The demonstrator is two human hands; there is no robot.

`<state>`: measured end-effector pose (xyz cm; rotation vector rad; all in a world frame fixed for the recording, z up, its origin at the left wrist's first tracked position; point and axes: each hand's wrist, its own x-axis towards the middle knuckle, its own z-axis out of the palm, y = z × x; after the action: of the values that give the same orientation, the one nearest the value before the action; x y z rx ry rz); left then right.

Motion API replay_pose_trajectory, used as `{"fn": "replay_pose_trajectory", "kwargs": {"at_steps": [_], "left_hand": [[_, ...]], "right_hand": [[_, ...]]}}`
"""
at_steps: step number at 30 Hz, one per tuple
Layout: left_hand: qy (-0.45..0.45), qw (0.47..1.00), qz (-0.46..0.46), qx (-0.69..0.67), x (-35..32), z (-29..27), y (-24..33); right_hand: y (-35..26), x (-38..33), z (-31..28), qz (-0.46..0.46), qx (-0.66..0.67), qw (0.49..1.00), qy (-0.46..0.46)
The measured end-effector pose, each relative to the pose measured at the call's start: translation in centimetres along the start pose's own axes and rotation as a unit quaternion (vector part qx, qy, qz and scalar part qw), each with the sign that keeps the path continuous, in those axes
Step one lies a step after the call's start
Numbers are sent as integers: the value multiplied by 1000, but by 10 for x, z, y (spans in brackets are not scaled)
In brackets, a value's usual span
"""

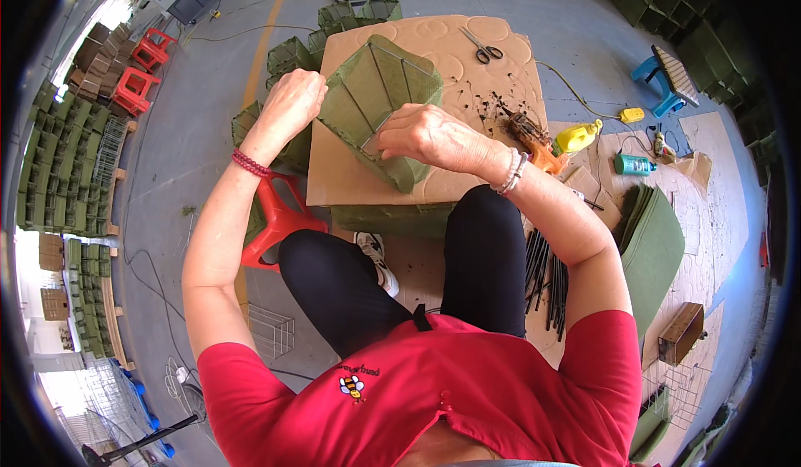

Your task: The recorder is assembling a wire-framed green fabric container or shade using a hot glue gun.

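Observation:
A green fabric basket (pixel 380 83) with thin metal wires along its panels rests tilted on a cardboard-topped work surface (pixel 342 179) in front of me. My right hand (pixel 425 136) is closed on its near rim, by a bare piece of wire. At the basket's left edge, my left hand (pixel 294 104) is raised with the fingers pinched together. Whatever lies between those fingertips is too small or hidden to make out. Black-handled scissors (pixel 484 50) lie at the far side of the cardboard.
Dark crumbs surround a yellow and orange tool (pixel 576 138) at the right edge. Dark rods (pixel 546 283) and stacked green sheets (pixel 659 250) lie right of my legs. A red stool (pixel 279 221) and more green baskets (pixel 289 54) stand left. A teal bottle (pixel 634 165) lies farther right.

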<state>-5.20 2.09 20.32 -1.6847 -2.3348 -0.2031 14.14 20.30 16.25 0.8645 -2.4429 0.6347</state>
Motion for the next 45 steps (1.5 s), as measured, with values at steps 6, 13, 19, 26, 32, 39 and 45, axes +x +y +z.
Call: {"fn": "replay_pose_trajectory", "kwargs": {"at_steps": [6, 13, 19, 26, 32, 39, 45], "left_hand": [[-72, 997, -16, 17, 9, -13, 3], [-52, 996, 9, 67, 10, 6, -6], [-136, 988, -70, 30, 21, -22, 7], [-98, 994, -44, 10, 25, 0, -2], [-53, 997, -20, -58, 21, -4, -3], [-187, 954, -185, -144, 7, -21, -1], [-67, 996, -52, 13, -6, -13, -8]], "right_hand": [[0, -2, 1, 3, -3, 1000, -1], [2, -2, 2, -2, -8, 1000, 0], [1, -2, 2, 4, -2, 1000, -1], [0, -1, 3, 3, 4, 1000, 5], [1, -2, 3, -3, -2, 1000, 6], [5, -2, 4, -3, -2, 1000, -2], [2, 2, 7, -4, -6, 999, 37]]}}
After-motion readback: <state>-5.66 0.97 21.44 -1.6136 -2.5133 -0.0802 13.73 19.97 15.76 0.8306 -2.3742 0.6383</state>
